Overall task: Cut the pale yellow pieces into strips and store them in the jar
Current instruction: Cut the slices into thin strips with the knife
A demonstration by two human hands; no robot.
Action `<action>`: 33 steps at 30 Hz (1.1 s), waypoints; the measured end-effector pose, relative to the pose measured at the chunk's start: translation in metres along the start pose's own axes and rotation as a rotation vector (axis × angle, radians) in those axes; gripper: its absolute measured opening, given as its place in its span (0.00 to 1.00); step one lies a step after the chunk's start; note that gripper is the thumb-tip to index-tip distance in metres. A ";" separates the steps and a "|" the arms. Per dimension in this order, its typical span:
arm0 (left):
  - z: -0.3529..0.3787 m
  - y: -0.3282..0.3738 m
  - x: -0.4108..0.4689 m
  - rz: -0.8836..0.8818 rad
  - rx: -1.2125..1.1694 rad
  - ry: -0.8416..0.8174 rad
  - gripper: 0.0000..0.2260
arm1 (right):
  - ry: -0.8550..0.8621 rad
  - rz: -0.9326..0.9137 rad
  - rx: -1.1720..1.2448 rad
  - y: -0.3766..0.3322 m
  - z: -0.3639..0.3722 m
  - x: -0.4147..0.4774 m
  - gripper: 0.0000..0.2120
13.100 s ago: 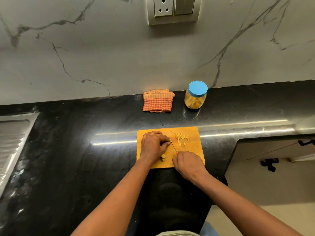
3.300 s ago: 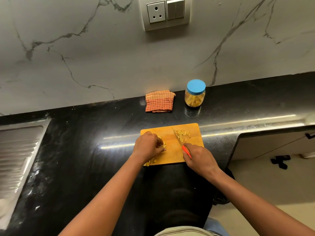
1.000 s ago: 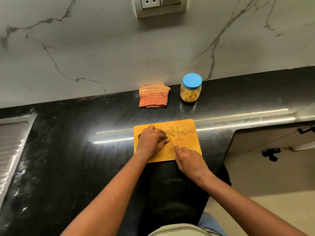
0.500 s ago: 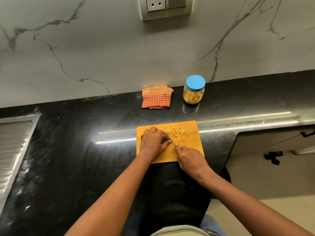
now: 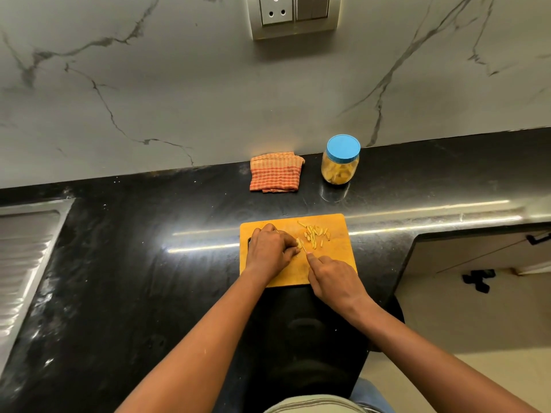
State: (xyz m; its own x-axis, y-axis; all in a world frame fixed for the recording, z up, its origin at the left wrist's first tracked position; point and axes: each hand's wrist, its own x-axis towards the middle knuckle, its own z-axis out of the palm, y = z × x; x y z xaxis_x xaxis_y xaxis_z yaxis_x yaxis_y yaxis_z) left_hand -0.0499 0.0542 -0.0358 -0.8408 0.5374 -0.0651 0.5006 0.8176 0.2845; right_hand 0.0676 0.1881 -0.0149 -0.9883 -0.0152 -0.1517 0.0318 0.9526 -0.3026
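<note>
your left hand, fingers curled, pins a pale yellow piece on the cutting board; your right hand clamps the knife, blade touching that piece. cut strips lie just right. the lidded jar stands well behind.

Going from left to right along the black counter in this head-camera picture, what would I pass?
steel draining board → folded checked cloth → blue-lidded jar
</note>
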 end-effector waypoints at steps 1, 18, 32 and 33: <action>-0.001 -0.001 0.000 0.003 0.003 -0.002 0.11 | 0.001 -0.005 0.007 -0.001 0.001 -0.001 0.23; -0.001 0.000 -0.001 0.034 0.040 0.011 0.11 | -0.001 -0.018 -0.005 0.001 0.006 0.000 0.22; 0.000 0.000 -0.005 0.093 0.085 0.013 0.12 | -0.078 -0.048 -0.098 0.000 0.005 0.013 0.23; 0.000 0.000 -0.005 0.091 0.086 0.012 0.12 | -0.080 -0.053 -0.117 0.000 0.004 0.015 0.23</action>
State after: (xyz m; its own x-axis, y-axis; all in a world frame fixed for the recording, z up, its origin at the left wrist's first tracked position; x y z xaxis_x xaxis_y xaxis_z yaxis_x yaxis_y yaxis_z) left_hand -0.0456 0.0516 -0.0354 -0.7935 0.6077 -0.0313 0.5899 0.7809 0.2054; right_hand 0.0535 0.1865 -0.0210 -0.9729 -0.0864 -0.2145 -0.0424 0.9785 -0.2016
